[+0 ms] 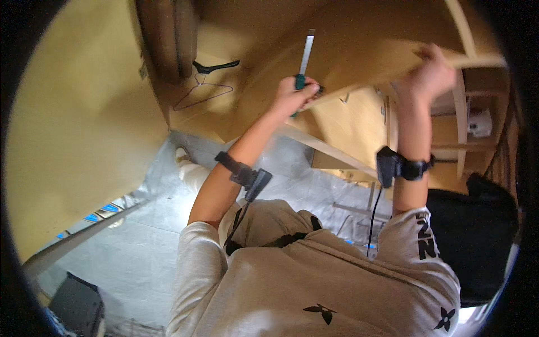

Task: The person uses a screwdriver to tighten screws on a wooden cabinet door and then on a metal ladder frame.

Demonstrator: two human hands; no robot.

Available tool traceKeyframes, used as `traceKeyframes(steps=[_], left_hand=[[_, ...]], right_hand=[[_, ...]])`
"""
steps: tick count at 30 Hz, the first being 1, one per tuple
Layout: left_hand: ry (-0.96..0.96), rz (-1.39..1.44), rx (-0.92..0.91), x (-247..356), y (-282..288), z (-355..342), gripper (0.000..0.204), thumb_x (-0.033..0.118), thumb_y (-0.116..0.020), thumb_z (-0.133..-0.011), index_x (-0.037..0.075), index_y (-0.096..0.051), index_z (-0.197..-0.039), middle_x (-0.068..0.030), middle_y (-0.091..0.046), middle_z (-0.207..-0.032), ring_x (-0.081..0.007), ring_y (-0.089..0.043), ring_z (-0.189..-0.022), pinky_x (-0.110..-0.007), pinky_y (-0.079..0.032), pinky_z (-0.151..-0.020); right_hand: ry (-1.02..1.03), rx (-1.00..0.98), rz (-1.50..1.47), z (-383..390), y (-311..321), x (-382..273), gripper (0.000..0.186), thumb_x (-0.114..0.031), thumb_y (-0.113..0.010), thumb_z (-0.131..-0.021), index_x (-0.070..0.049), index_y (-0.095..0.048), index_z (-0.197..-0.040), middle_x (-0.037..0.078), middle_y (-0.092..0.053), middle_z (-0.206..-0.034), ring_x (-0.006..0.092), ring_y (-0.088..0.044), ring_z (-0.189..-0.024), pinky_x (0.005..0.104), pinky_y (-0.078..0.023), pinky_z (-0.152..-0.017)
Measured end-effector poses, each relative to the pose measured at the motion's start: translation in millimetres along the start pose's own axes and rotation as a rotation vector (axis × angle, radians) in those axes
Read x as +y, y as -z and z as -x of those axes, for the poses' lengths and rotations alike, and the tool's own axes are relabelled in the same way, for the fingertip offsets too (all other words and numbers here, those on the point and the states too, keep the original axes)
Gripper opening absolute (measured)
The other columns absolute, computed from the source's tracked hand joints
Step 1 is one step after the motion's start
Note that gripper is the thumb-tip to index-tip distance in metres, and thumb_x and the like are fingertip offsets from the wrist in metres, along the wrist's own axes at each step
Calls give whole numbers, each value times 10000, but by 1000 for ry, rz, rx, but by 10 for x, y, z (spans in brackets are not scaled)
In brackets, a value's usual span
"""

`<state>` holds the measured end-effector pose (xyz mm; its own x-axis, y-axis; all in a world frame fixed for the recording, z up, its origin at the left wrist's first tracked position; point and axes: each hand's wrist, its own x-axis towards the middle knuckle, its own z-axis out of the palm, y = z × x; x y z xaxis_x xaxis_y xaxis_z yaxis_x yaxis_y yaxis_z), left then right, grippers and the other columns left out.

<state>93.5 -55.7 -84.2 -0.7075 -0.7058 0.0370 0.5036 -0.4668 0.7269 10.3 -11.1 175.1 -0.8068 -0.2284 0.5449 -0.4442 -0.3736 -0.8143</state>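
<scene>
My left hand (297, 94) is closed around the green handle of a utility knife (306, 56). Its long, flat silver blade points up and away from me, over a wooden board. The hand is beside the long edge of that wooden board (359, 76). My right hand (431, 78) is raised at the board's right part, near a pale wooden strip (477, 60). Motion smears its fingers, so whether it touches the board or holds anything is unclear.
A black hanger (216, 67) and a thin wire hanger (203, 92) lie beyond my left arm. At left stands a large yellowish panel (78, 129). Wooden shelving (461, 123) with a white object (480, 122) is at right, above a black cloth-like item (477, 236). A dark box (77, 303) sits lower left.
</scene>
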Motion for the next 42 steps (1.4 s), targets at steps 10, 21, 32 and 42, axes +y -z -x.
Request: traceKeyframes(steps=[10, 21, 32, 42], left_hand=[[219, -307, 126, 366, -155, 228, 244, 180, -683, -795, 16, -614, -961, -54, -614, -779, -112, -539, -619, -245, -410, -500], [264, -487, 369, 305, -322, 329, 96, 75, -572, -824, -19, -554, -839, -92, -564, -670, -146, -512, -482, -257, -390, -413], [82, -410, 685, 255, -384, 433, 58, 34, -522, -824, 18, -467, -814, -75, -503, -690, -147, -490, -578, -258, -384, -425], [165, -566, 1061, 298, -536, 396, 131, 82, -564, -787, -39, -535, -827, -108, -547, -722, -164, -517, -533, -279, -393, -420]], right_hand=[[437, -323, 262, 370, 278, 623, 378, -121, -565, -744, 33, -457, -1072, 225, -469, -1165, 307, -445, -1065, 426, -373, -855], [-493, -1100, 363, 385, 2468, 2253, 167, -36, -564, -818, 19, -624, -963, 61, -657, -886, 140, -605, -849, 264, -480, -758], [-420, -825, 914, -851, 2217, 3719, 198, -170, -574, -774, -13, -640, -876, 169, -652, -821, 293, -643, -766, 414, -505, -679], [-204, -1244, 974, -803, 2279, 4380, 151, -86, -568, -745, 33, -592, -834, 217, -613, -828, 354, -601, -858, 428, -487, -753]])
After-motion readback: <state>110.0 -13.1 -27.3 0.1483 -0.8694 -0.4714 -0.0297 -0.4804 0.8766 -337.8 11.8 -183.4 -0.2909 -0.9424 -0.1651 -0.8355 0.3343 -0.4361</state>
